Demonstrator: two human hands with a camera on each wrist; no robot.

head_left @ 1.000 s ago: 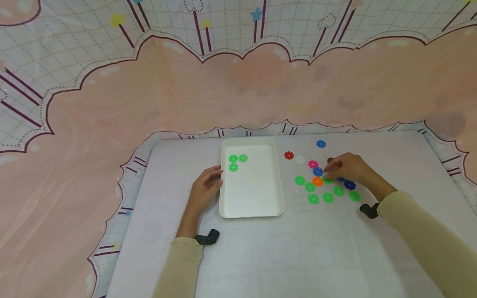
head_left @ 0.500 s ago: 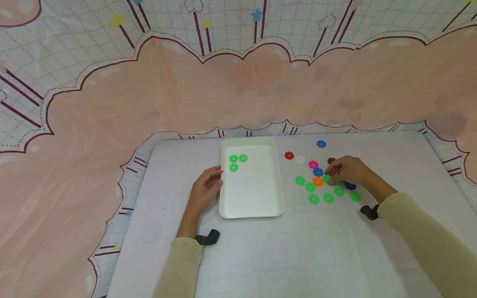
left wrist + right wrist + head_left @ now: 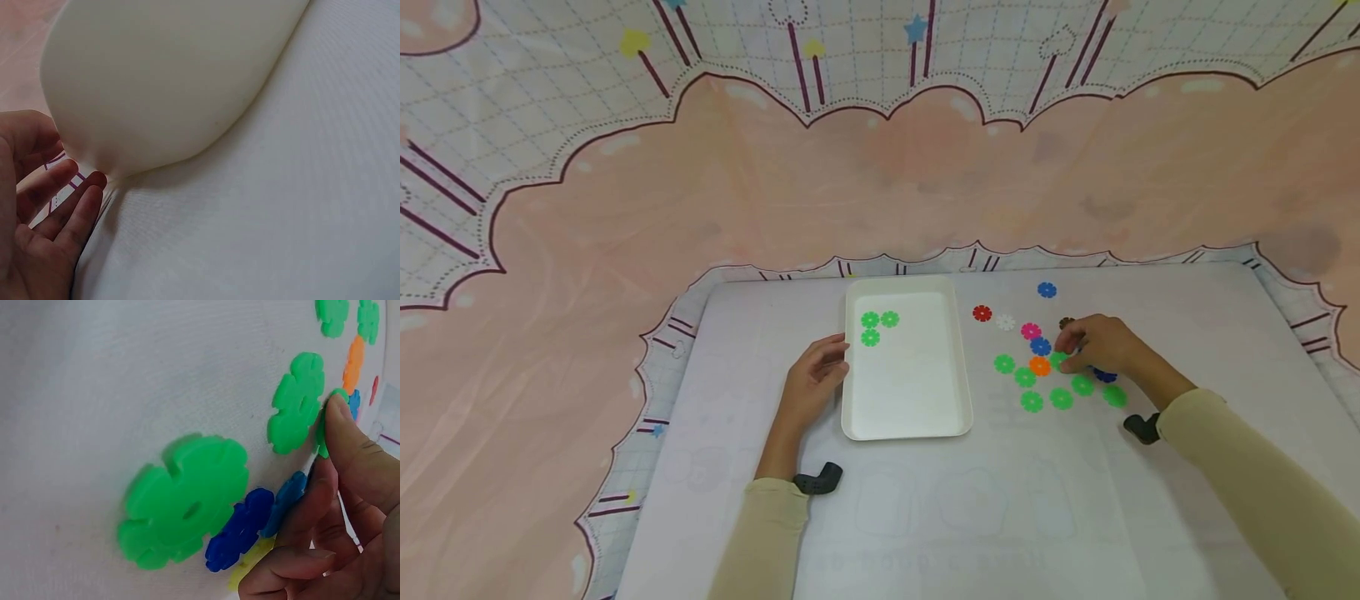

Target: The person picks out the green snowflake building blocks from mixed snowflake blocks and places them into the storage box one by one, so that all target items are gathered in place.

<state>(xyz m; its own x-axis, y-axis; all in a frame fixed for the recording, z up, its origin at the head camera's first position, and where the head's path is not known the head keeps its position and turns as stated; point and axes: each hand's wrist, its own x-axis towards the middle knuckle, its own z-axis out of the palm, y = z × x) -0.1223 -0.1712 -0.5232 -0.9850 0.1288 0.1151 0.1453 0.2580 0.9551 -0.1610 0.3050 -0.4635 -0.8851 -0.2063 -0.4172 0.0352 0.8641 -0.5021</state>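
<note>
In the head view my left hand (image 3: 811, 382) rests against the left side of a white tray (image 3: 906, 425), its fingertips touching the outer wall in the left wrist view. Three green flower-shaped plastic discs (image 3: 870, 319) lie inside the tray, near its far left corner. To the right, my right hand (image 3: 1101, 343) pinches another green flower disc (image 3: 322, 431) between thumb and fingers. Close by lie an orange disc (image 3: 1040, 367), a blue disc (image 3: 1041, 346), a pink disc (image 3: 1031, 331) and several green discs (image 3: 1061, 398). A dark blue disc (image 3: 240, 531) and a partly hidden yellow disc (image 3: 251, 562) sit under the right hand.
Farther back are a red disc (image 3: 982, 313), a white disc (image 3: 1005, 322) and a blue one (image 3: 1047, 290). A brown disc (image 3: 1065, 322) shows partly behind the right hand. A white cloth (image 3: 940, 517) covers the table, and a patterned peach sheet (image 3: 865, 192) lies beyond.
My right hand has shifted slightly down and now has the green disc between thumb and fingers, its near side lifted a little. The left hand and tray have stayed put.
</note>
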